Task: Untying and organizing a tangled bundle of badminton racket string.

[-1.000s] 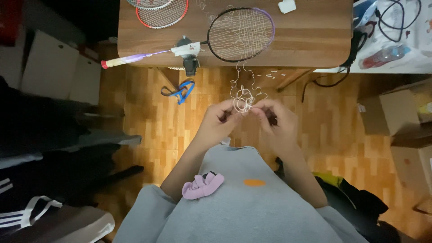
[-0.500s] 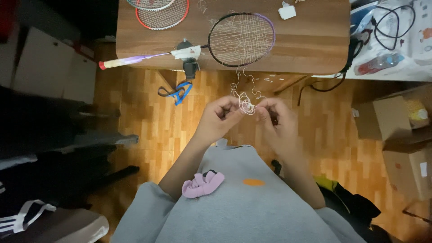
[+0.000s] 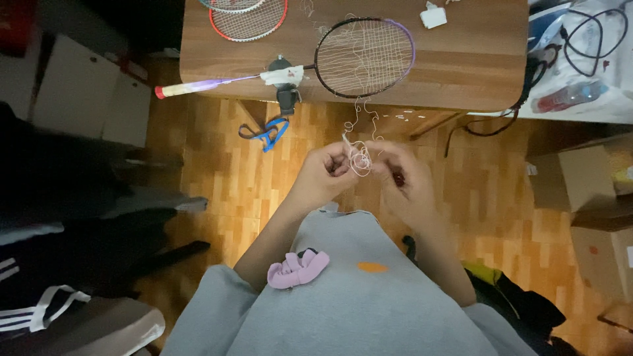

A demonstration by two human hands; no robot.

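Both of my hands meet over my lap, pinching a small coil of pale racket string [image 3: 361,158]. My left hand [image 3: 326,173] grips the coil from the left, my right hand [image 3: 403,178] from the right, fingers closed on it. A loose curly strand runs up from the coil to a black-and-purple badminton racket [image 3: 362,56] lying on the wooden table [image 3: 461,66]; its string bed is partly cut and ragged. The racket's handle [image 3: 198,86] points left.
A red-rimmed racket [image 3: 249,16] lies at the table's far left. Blue-handled pliers [image 3: 267,132] lie on the parquet floor. A lilac scrunchie [image 3: 298,269] rests on my grey lap. Cables and a bottle sit at the right, cardboard boxes [image 3: 580,178] beyond.
My hands have kept working the string coil, staying together; the view has shifted slightly so the table and racket sit a little lower in the picture.
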